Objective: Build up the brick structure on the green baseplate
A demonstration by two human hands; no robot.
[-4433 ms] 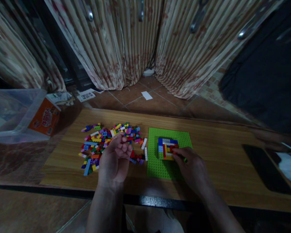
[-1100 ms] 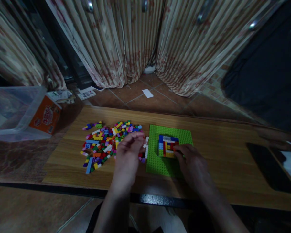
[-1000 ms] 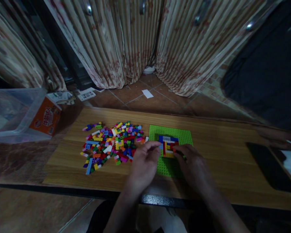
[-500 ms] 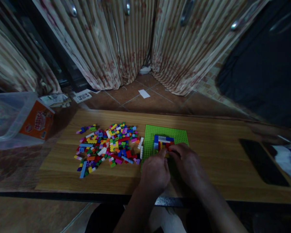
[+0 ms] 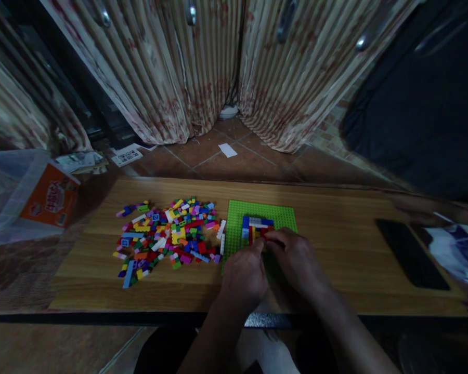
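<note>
Both hands, left hand (image 5: 245, 274) and right hand (image 5: 296, 259), meet fingertips-down on the small brick build (image 5: 255, 228) (grip unclear) on the green baseplate (image 5: 284, 218), loose bricks (image 5: 167, 236) lying leftward.

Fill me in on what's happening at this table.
A person has both hands on a small multicoloured brick build standing on a green baseplate. The left hand and right hand meet at its near edge. A pile of loose bricks lies to the left on the wooden table.
</note>
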